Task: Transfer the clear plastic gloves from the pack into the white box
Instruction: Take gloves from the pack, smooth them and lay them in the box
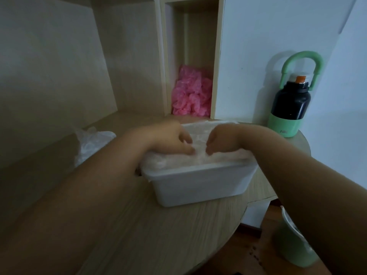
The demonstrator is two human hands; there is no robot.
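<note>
Desk (139, 225): white box (200, 183) lies crosswise.

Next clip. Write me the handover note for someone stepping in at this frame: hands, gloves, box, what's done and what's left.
Left hand: fingers curled, pressing on the clear gloves in the box.
Right hand: same, beside the left, apart from it.
White box: on the table, filled to the rim with gloves.
Crumpled clear plastic, probably the pack, lies left of the box; whether it is empty cannot be told.
Done: a full load is in the box.
Left: likely press the stack flat, check the pack for leftovers.
</note>
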